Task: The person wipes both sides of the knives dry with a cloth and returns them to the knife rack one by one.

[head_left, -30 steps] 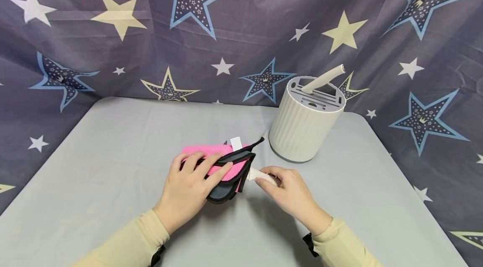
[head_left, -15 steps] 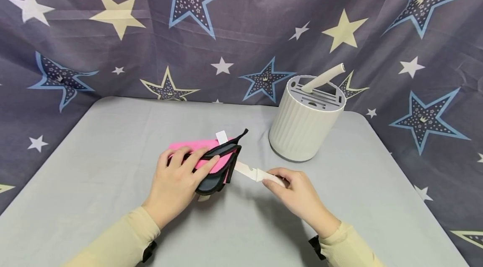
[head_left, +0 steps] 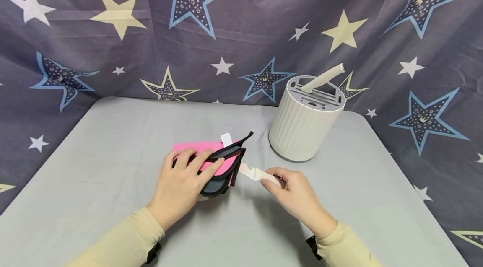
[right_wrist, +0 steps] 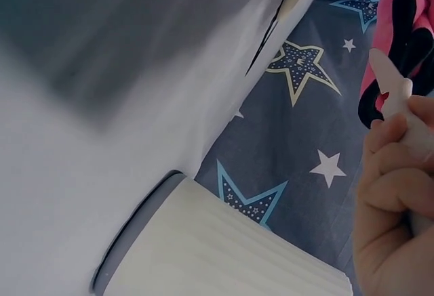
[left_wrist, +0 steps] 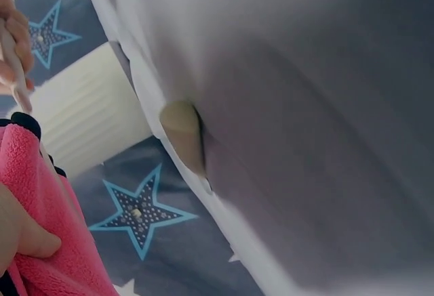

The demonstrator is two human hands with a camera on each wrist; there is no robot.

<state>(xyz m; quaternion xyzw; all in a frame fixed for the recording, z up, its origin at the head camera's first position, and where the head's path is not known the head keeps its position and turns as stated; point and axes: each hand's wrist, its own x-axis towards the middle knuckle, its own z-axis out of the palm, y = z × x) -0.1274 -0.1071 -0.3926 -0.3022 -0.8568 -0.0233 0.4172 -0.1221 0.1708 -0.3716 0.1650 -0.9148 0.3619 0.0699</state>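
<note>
Pinching the white knife by its handle, your right hand has the sound hold on something probably light, stiff and slick. Its blade, partly hidden by the soft, fleecy, black-edged pink cloth gripped in your left hand, sits nearer you than the ribbed knife block.

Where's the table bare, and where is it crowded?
Bare table: left of the left hand, right of the right hand, and between pink cloth and starry backdrop. Crowded: around the knife and cloth, with the white holder behind.
</note>
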